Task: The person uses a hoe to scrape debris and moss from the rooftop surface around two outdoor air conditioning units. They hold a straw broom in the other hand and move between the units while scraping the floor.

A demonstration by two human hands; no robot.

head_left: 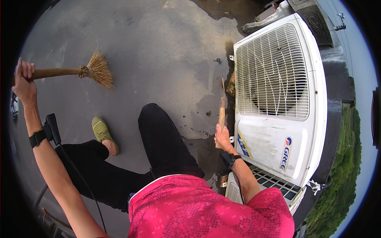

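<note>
Out at the far left, my left hand (26,81) is wrapped round the wooden handle of a short straw broom (98,70). Its bristles point right and hang over the grey floor, bound at the neck. My right hand (223,137) grips a wooden-handled tool (222,111) beside the white air conditioner unit (270,137). The tool's narrow metal end is seen nearly edge-on, so its exact kind cannot be told. That tip reaches into the gap by a brownish stone-like lump (231,85) at the unit's base.
Wet patches and dark bits of debris (208,114) mark the concrete floor (158,51) alongside the unit. A second grille unit (235,190) stands nearer me on the right. My green shoe (102,130) is on the floor at left. Cables (81,174) hang from my left wrist strap.
</note>
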